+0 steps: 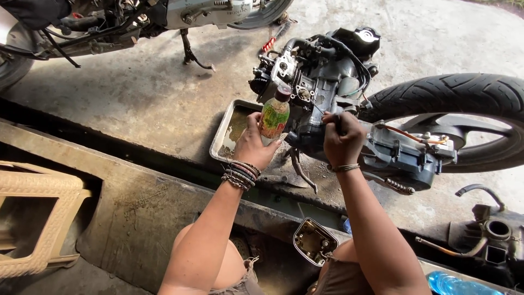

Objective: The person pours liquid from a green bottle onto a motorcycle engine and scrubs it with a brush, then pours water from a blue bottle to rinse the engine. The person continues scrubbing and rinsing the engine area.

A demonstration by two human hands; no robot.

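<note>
Nearest us, between our knees, lies a small metal cover (313, 241) on the dirty ledge (147, 207), and a blue bottle (456, 285) shows at the bottom right corner. To the left stands a tan plastic stool (38, 218).

Our forearms reach up from there. Our left hand (254, 146), with beaded bands at the wrist, has its fingers wrapped round a small bottle (274, 114) with a dark red cap, holding it tilted toward the engine (322, 82), its cap close to the carburettor area. The bottle sits over the right edge of a metal tray (229, 136) that lies on the concrete (153, 87) and holds murky liquid.

Our right hand (343, 137) is closed in a fist on a thin dark tool (337, 124), held against the engine's side; we cannot tell what kind of tool it is.

Right of the engine, the rear tyre (464, 98) stands upright. At the far right, loose dark parts (491, 229) lie on the ground.

Farther off, at the top left, another motorbike (136, 19) stands on its kickstand (191, 52).
</note>
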